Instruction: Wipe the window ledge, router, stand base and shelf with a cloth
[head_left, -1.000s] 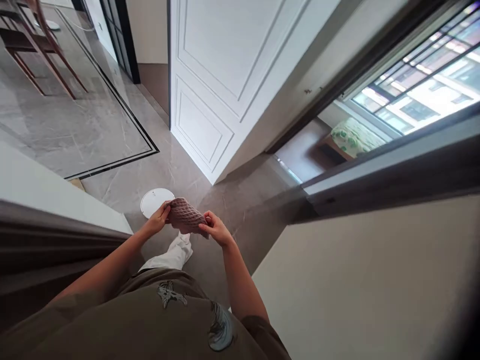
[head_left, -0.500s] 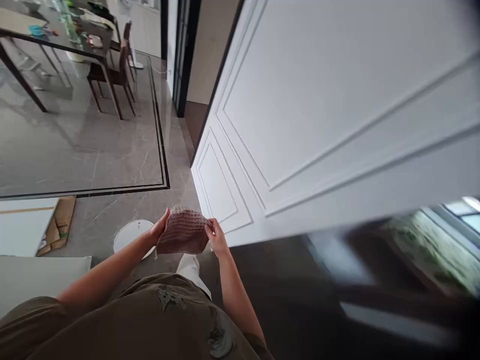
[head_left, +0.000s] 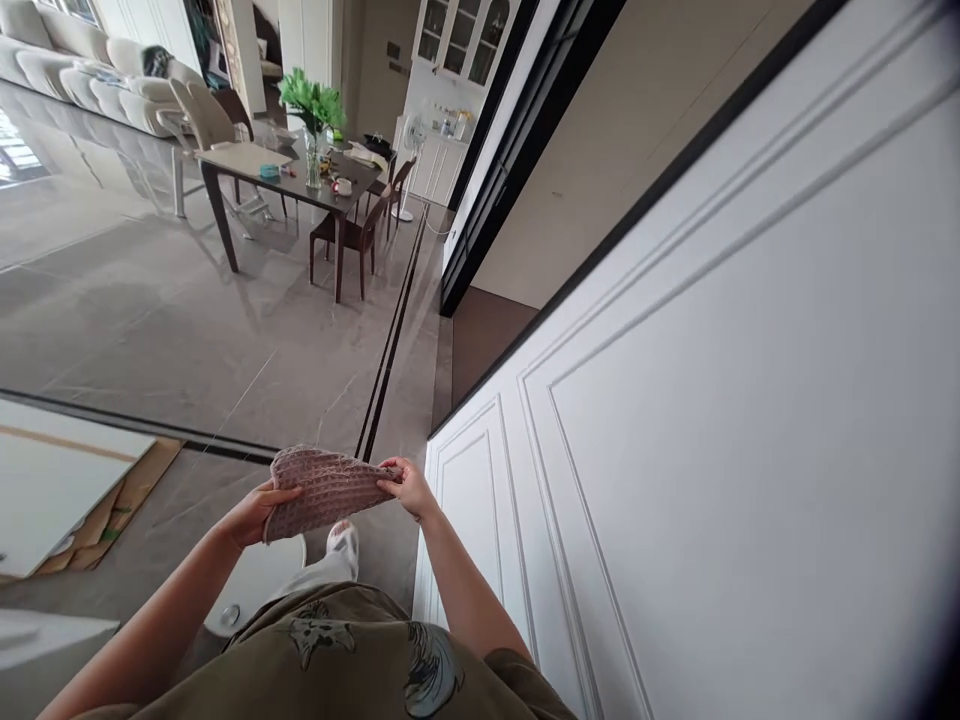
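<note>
A pinkish cloth (head_left: 326, 492) with a waffle texture, folded over, is stretched between my two hands in front of my body. My left hand (head_left: 259, 510) grips its left end, thumb on top and the other fingers underneath. At the narrower right end, my right hand (head_left: 405, 487) pinches the cloth's corner between thumb and fingers. Below the cloth, a round white object (head_left: 259, 580) on the floor is partly covered by my left forearm and the cloth. My foot (head_left: 343, 540) in a light shoe shows beside it.
White panelled wall (head_left: 712, 430) runs close along my right. A doorway with a black frame (head_left: 499, 190) opens ahead. Across the tiled floor (head_left: 172, 320) stand a dining table (head_left: 330, 190) and chairs (head_left: 367, 235). A white board (head_left: 67, 490) lies on cardboard (head_left: 142, 500) at left.
The view has swung up and to the right, bringing the sofa and whole dining table into sight. The cloth is now pulled to a narrower point at my right hand; both hands still hold it.
</note>
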